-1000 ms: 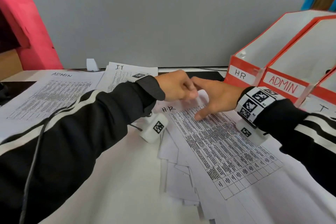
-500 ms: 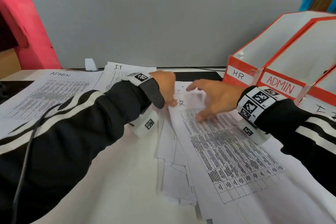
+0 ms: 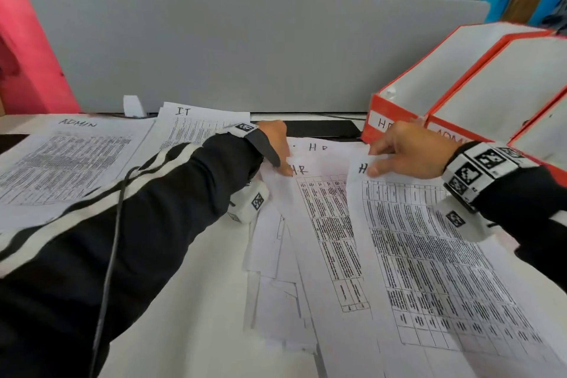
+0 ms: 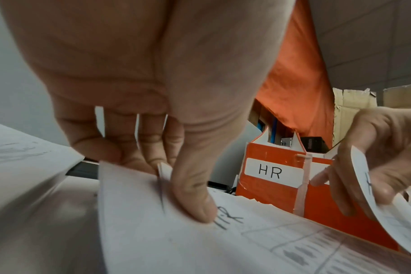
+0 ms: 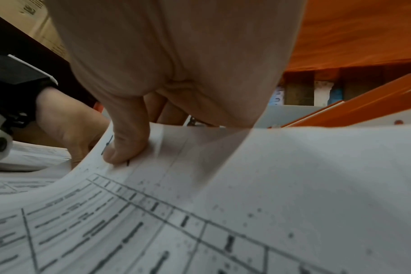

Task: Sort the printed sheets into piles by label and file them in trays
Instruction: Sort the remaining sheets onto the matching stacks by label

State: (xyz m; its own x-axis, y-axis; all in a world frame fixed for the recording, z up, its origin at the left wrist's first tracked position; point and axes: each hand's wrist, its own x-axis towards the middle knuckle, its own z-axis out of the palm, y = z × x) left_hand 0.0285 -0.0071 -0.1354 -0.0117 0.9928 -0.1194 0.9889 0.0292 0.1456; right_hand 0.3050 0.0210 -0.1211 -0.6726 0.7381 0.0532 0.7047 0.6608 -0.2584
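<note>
A loose heap of printed sheets labelled HR (image 3: 325, 224) lies in front of me. My left hand (image 3: 283, 163) pinches the top left corner of one HR sheet (image 4: 176, 241), thumb on top beside the label and fingers underneath. My right hand (image 3: 372, 159) pinches the top edge of another HR sheet (image 3: 429, 255), which is raised and curved above the heap; the thumb (image 5: 124, 148) lies on its label. An ADMIN pile (image 3: 67, 159) and an IT pile (image 3: 196, 126) lie at the back left. The orange HR tray (image 3: 395, 107) stands just behind my right hand.
Beside the HR tray stands the ADMIN tray (image 3: 491, 95), and a third tray (image 3: 546, 129) shows at the right edge. A grey partition (image 3: 245, 49) closes off the back of the desk. A black cable (image 3: 110, 255) runs along my left sleeve.
My hands, which met at the top of the HR sheet, have parted. The right hand has lifted the top sheet to the right; the left now pinches the sheet beneath.
</note>
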